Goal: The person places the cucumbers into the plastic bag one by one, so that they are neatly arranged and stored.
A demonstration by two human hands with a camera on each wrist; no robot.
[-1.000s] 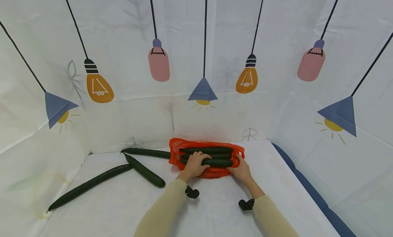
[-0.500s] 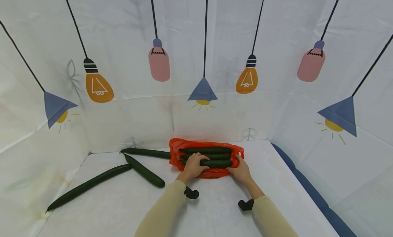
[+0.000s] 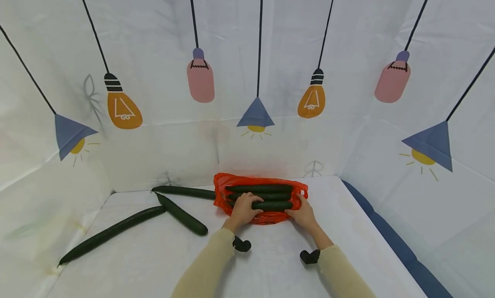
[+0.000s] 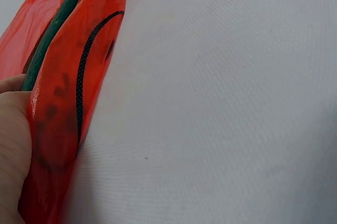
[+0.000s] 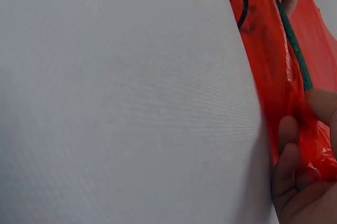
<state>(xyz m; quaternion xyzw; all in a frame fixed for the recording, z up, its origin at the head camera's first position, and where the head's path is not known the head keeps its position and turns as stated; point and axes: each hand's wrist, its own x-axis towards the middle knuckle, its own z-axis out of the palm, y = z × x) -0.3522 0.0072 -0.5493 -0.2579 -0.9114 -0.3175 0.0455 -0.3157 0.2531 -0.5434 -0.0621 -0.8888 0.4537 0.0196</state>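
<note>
In the head view a red plastic bag (image 3: pixel 219 190) lies open-sided at the table's far edge. Three dark green cucumbers rest in it: the back cucumber (image 3: pixel 259 189), the middle cucumber (image 3: pixel 276 197) and the front cucumber (image 3: pixel 273 206). My left hand (image 3: pixel 241 211) grips the front cucumber from above, its thumb on the near side. At the bag's right end, my right hand (image 3: pixel 303 213) holds the bag's edge beside the cucumber tips. The right wrist view shows the curled fingers (image 5: pixel 287 169) against the red plastic. Part of the front cucumber is hidden under my left hand.
Outside the bag, left of it, lie three more cucumbers: one at the back (image 3: pixel 183 192), a short slanted cucumber (image 3: pixel 183 215) and a long cucumber (image 3: pixel 112 235) reaching the left edge. White sheeting (image 3: pixel 166 147) printed with lamps encloses the white table (image 3: pixel 270 263).
Almost nothing differs. My left hand has shifted very slightly left on the front cucumber; the bag and the loose cucumbers keep their places.
</note>
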